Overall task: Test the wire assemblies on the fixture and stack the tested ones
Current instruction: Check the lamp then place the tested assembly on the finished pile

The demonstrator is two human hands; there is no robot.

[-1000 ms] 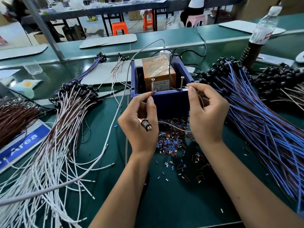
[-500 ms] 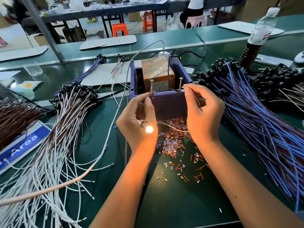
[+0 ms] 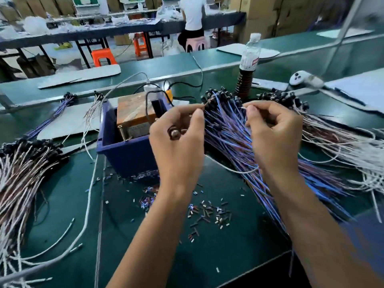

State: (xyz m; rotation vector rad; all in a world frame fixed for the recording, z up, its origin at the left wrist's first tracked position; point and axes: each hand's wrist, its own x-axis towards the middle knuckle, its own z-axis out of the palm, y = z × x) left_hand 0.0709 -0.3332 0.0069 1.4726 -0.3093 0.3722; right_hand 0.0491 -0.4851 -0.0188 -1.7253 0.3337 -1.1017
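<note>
1. My left hand [image 3: 176, 142] curls round the lamp end of one wire assembly [image 3: 175, 134], bulb facing me, while thumb and forefinger pinch one of its lead ends up near the top of the hand
2. My right hand [image 3: 274, 134] pinches the other lead end [image 3: 244, 108] between thumb and forefinger, the rest of its fingers curled in; a white wire [image 3: 232, 169] loops low between my two hands
3. Half a second ago the bulb glowed with both leads at the fixture's pins; now it is dark and both hands are lifted off, to the right of the blue fixture box [image 3: 124, 156]. I judge this piece tested good and ready for stacking
4. My hands now hover over the blue-wired pile [image 3: 234, 142], which looks like the place for it, though I cannot be sure
5. The box holds a tape-wrapped brown block [image 3: 133, 113] and an upright pin [image 3: 121, 133], with black cable running in
6. White-wired bundles [image 3: 22, 175] lie at my left, snipped insulation bits [image 3: 207, 213] strewn on the green mat [image 3: 228, 256]
</note>
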